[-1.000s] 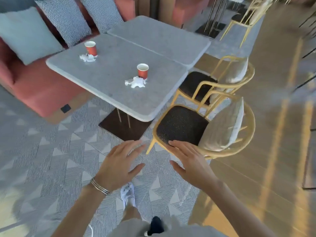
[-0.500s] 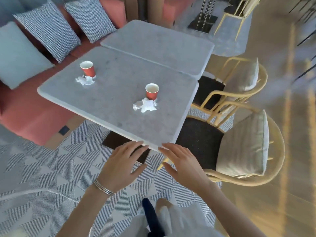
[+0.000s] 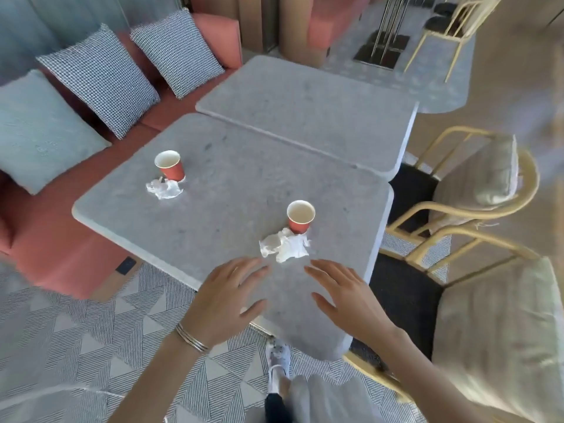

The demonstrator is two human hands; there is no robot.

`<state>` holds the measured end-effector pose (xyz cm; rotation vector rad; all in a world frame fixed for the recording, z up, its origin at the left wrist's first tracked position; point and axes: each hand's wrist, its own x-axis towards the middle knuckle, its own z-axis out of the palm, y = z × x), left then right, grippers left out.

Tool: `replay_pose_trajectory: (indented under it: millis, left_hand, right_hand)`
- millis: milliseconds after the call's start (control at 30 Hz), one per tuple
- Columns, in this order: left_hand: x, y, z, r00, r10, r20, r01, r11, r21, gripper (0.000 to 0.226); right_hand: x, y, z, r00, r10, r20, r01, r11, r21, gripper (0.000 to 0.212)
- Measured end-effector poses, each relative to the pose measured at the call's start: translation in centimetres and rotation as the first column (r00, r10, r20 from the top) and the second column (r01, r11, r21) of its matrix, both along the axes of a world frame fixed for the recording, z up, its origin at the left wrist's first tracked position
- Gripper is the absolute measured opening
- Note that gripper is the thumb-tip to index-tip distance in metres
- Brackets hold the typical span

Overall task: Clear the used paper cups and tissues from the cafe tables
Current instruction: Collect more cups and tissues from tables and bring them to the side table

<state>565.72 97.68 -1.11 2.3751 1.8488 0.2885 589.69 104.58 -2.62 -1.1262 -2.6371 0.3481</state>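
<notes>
Two orange paper cups stand upright on the near grey table (image 3: 219,215). The near cup (image 3: 300,217) has a crumpled white tissue (image 3: 285,248) lying against its front. The far cup (image 3: 169,165) stands toward the sofa side with a second crumpled tissue (image 3: 164,188) beside it. My left hand (image 3: 225,297) and my right hand (image 3: 345,296) hover over the table's near corner, fingers spread and holding nothing. Both sets of fingertips are just short of the near tissue.
A second grey table (image 3: 308,108) butts against the first at the back. Two yellow-framed chairs with pale cushions (image 3: 476,181) (image 3: 494,328) stand along the right. A coral sofa (image 3: 58,245) with several pillows lines the left. Patterned carpet lies underfoot.
I have walked up to the table. Both hands have moved forward from over the floor and chair to above the table's near corner, close to the near tissue.
</notes>
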Motion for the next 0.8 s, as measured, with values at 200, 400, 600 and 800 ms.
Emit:
replay_pose_trajectory:
  millis: [200,400,600,800]
  left_hand:
    - [-2.5,9.2,-0.4,0.999,0.001,0.037,-0.002,1.000,0.009,0.051]
    - [-3.9,13.7,-5.2,0.993,0.045,0.109,-0.037,0.997,-0.075,0.049]
    - [-4.3,15.9,-10.1,0.993,0.018,0.120,-0.001,0.990,-0.144,0.056]
    - [-2.9,17.2,-12.5,0.992,0.013,0.127,0.011,0.983,-0.184,0.060]
  right_hand:
    - [-2.9,9.5,-0.1,0.999,-0.038,-0.029,0.037,0.998,-0.043,0.048]
    - [-5.2,15.3,-3.6,0.994,-0.096,0.060,0.104,0.984,-0.143,0.058]
    - [-6.7,18.3,-6.9,0.987,-0.161,0.029,0.164,0.966,-0.199,0.067]
    - [-7.6,20.7,-9.1,0.982,-0.172,0.076,0.187,0.945,-0.267,0.079]
